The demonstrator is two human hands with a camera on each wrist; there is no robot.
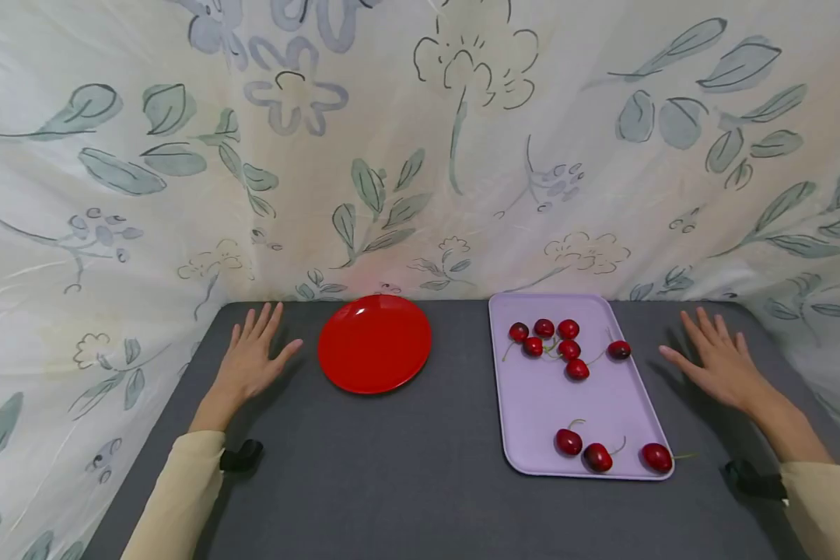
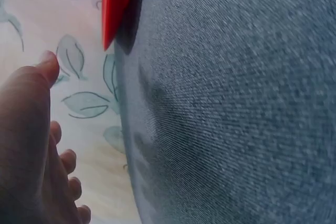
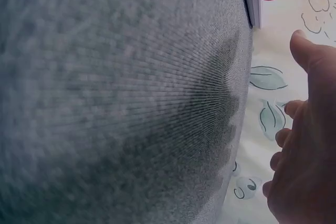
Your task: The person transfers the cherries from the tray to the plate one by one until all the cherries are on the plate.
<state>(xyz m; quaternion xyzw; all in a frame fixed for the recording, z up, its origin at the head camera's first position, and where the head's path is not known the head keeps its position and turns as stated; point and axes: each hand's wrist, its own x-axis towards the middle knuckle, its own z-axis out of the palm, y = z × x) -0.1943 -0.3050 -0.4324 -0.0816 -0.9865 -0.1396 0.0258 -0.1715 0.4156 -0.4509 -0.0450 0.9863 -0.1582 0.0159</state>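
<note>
Holding nothing in outspread left hand (image 1: 250,356) or right hand (image 1: 724,364) tbh. Prob parked wide to leave red plate (image 1: 374,344) reachable. Likely using lipped tray (image 1: 532,412) to stop cherries (image 1: 577,369) rolling.

The worktop (image 1: 455,435) is plain dark grey. Toward its far edge, the plate (image 1: 374,346) is solid red and the tray (image 1: 532,404) solid pale lavender. On the tray, the cherries (image 1: 568,442) range from bright to dark red; visible stems (image 1: 684,456) are green. Beyond the worktop's far edge, the backdrop cloth (image 1: 385,117) is off-white, printed with grey-green leaves (image 1: 121,171), lilac-blue flowers (image 1: 208,33) and dark outlines. The left sleeve (image 1: 175,498) and right sleeve (image 1: 822,502) are plain cream.
</note>
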